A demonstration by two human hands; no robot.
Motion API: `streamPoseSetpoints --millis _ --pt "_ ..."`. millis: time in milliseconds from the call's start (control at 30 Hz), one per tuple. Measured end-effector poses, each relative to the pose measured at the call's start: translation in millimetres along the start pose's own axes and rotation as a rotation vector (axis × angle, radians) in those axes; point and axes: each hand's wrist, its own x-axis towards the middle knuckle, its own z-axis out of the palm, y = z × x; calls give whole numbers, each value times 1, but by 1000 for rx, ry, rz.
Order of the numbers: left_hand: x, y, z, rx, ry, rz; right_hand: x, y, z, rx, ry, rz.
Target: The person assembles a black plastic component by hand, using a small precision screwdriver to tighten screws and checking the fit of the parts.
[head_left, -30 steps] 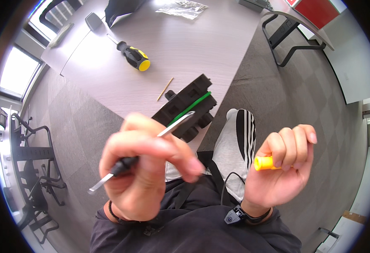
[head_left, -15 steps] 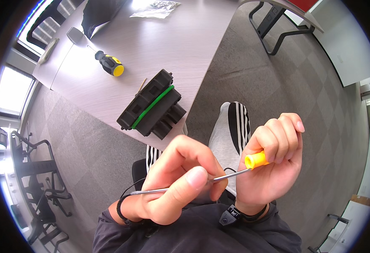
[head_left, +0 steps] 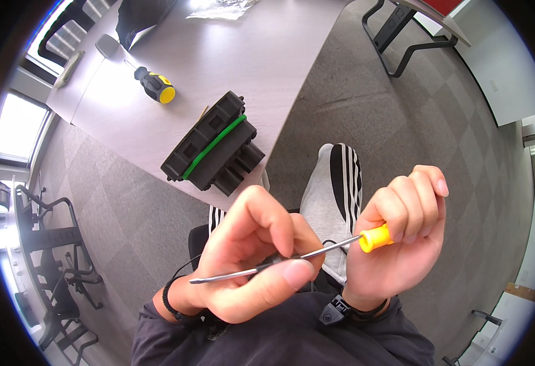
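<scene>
In my left hand (head_left: 249, 262) I pinch a thin metal screwdriver shaft (head_left: 224, 277) between thumb and fingers. A dark section shows at its middle, and its flat tip points left over my wrist. Curled fingers of my right hand (head_left: 401, 232) close on a yellow hollow-ended handle (head_left: 375, 239). The shaft's right end meets or overlaps the handle's open end; I cannot tell whether it sits inside. Beyond my left hand, a black round-bodied part with a green ring (head_left: 213, 146) rests at the table's near corner.
A black-and-yellow screwdriver (head_left: 156, 86) lies on the pale table (head_left: 243, 55). Behind it are a black sheet-like object (head_left: 139, 21) and a clear plastic bag (head_left: 221, 8). Chairs (head_left: 54, 238) stand to the left; another table's black leg (head_left: 395, 36) is far right.
My left fingers have shifted along the shaft, so its dark middle section now shows. My right hand and the yellow handle have moved slightly right. The view has shifted a little.
</scene>
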Motion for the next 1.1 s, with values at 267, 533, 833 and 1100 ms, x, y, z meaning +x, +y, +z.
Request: streamPoseSetpoints --millis 267,533,833,1100 --pt "-1 1 -6 146 -73 25 -3 0 -6 65 122 47" --pt "3 2 -7 479 -61 -107 -12 9 -9 -92 72 223" --pt "3 3 -10 622 -96 65 -15 4 -9 -117 28 4" --pt "8 -4 -4 1041 -51 183 -20 0 -5 -277 -37 -32"
